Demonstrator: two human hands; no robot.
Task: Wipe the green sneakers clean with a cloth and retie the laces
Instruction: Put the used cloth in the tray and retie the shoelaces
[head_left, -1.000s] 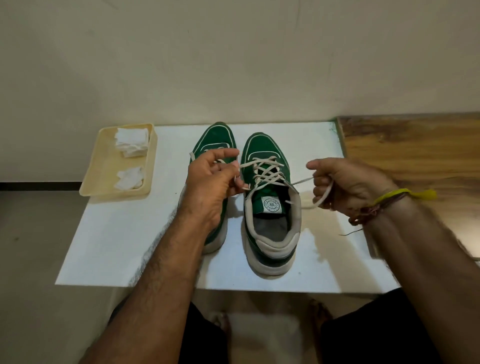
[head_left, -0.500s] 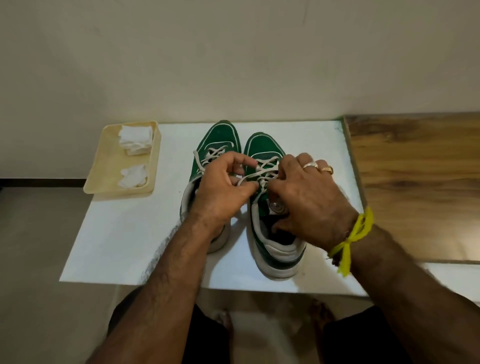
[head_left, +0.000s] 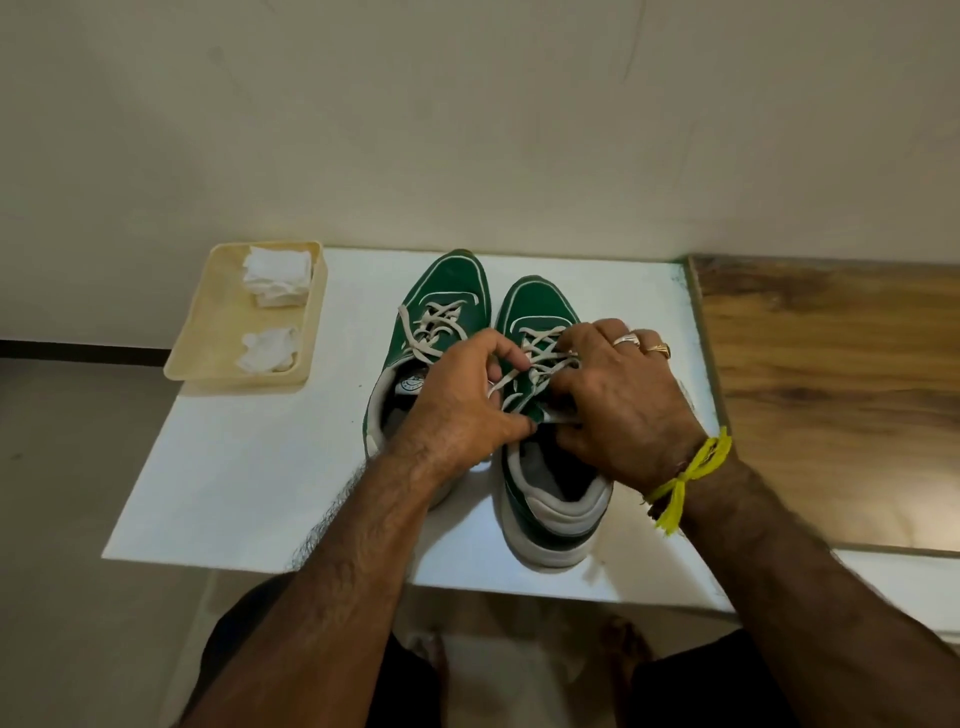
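Two green sneakers with white soles stand side by side on a white table, toes to the wall. Over the tongue of the right sneaker, my left hand and my right hand meet, both pinching its cream laces. My right hand wears two rings and a yellow thread at the wrist. The left sneaker has its laces crossed and loose, and its heel is hidden under my left forearm.
A cream tray sits at the table's back left corner holding two crumpled white cloths. A wooden surface adjoins the table on the right. A plain wall stands right behind the shoes. My knees are below the table's front edge.
One second ago my hands were apart, pulling the lace ends sideways. They have come together over the right sneaker's tongue and stayed there, working the laces.
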